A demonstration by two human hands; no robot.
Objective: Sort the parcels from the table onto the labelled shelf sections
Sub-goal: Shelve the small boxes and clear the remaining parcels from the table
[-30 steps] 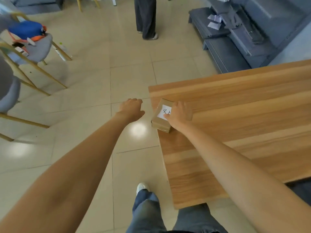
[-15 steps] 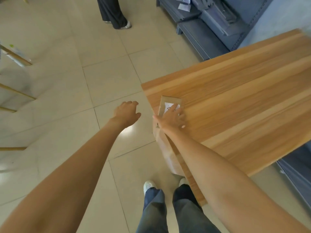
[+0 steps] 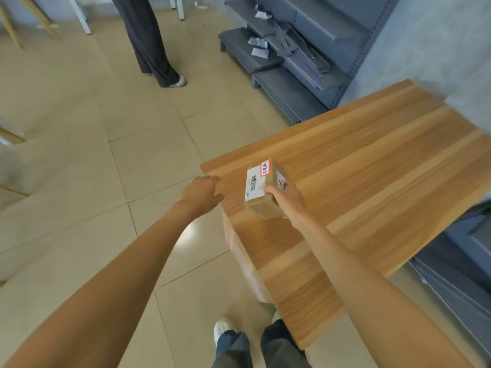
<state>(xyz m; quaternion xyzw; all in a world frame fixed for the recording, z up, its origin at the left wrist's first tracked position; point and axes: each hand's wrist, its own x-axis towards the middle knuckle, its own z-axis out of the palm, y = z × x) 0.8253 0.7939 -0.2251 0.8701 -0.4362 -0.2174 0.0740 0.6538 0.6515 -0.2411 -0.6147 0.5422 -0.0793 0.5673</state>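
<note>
A small brown cardboard parcel (image 3: 261,189) with a white barcode label and a red-edged sticker is tipped up on its edge above the near left part of the wooden table (image 3: 372,181). My right hand (image 3: 288,199) grips it from the right side, thumb on the labelled face. My left hand (image 3: 202,192) hovers at the table's left corner with loosely curled fingers, holding nothing. Grey metal shelf sections (image 3: 281,54) with white paper labels stand beyond the table.
A person in dark trousers (image 3: 148,41) stands on the tiled floor ahead to the left. Wooden chair legs (image 3: 10,139) show at the left edge. More dark shelving (image 3: 462,261) lies to the right, past the table's edge. My feet are below the table's near corner.
My right hand has lifted and turned the parcel from flat on the table onto its edge, so the barcode label now shows. The view swung right; my left hand moved closer to the table corner.
</note>
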